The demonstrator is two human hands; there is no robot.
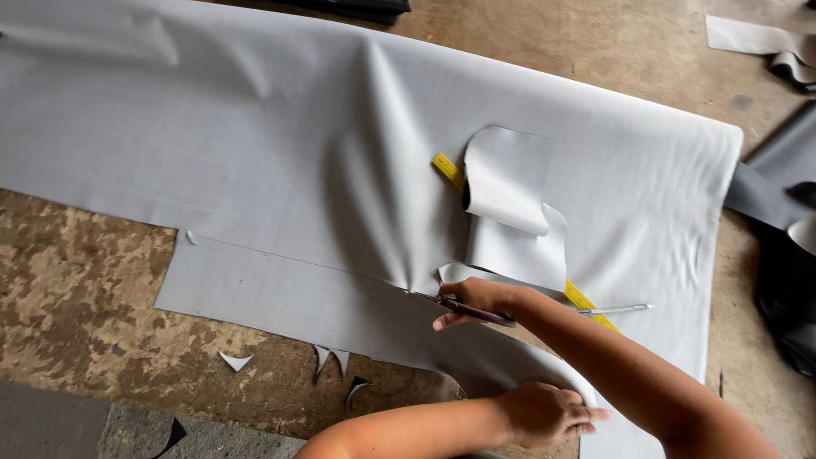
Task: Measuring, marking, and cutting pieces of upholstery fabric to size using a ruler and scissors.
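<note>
Grey sheet of coated fabric (340, 170), wide and smooth, lies spread flat across the stained concrete floor (76, 280) and fills most of the frame from the upper left to the right edge. A straight cut runs in from the left along its lower part, so a long strip (272, 302) is nearly parted from the main body and lies just below it.

At the end of that cut, near the lower middle of the frame, the right hand (476, 302) has its grip closed around the dark handles of a pair of scissors (450, 304), whose blades point left into the fabric; the sheet puckers into a fold right at the blade tips, likely from the push of the cutting.

The left hand (544, 414), at the bottom of the frame, presses flat and open on the fabric's lower edge with the fingers together, holding nothing, apparently to keep the material from sliding.

Just above the scissors hand, a curled grey offcut (510, 204) rests on the sheet, its top edge rolling over. Beneath it a yellow ruler (448, 168) runs diagonally down to the right, pinned by the offcut's weight, and a slim silver pen (616, 308) lies beside its lower end.

Small triangular scraps (235, 361) dot the floor below the strip. More grey pieces (756, 38) sit in the upper right corner.
</note>
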